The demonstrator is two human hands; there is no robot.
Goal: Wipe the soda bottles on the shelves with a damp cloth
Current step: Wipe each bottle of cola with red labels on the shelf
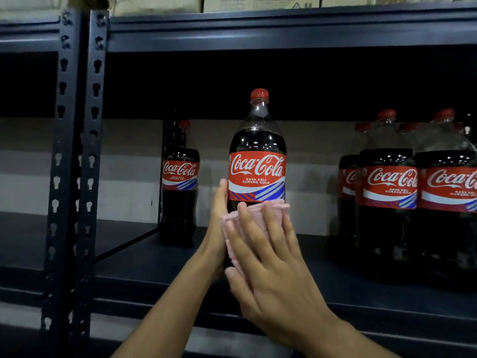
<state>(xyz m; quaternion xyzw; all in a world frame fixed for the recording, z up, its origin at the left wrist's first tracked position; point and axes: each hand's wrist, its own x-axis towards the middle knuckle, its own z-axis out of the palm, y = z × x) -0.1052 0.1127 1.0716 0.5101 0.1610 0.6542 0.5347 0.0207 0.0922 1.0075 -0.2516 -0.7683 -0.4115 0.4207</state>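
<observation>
A large cola bottle (258,161) with a red cap and red label stands upright in the middle of the dark shelf (144,257). My left hand (215,228) grips its lower left side. My right hand (268,275) presses a pink cloth (258,213) flat against the lower front of the bottle, just below the label, fingers straight. The bottle's base is hidden behind my hands.
Another cola bottle (180,182) stands further back on the left. Several more bottles (402,187) crowd the right side of the shelf. Slotted metal uprights (77,151) rise at the left. Cardboard boxes (232,2) sit on the shelf above.
</observation>
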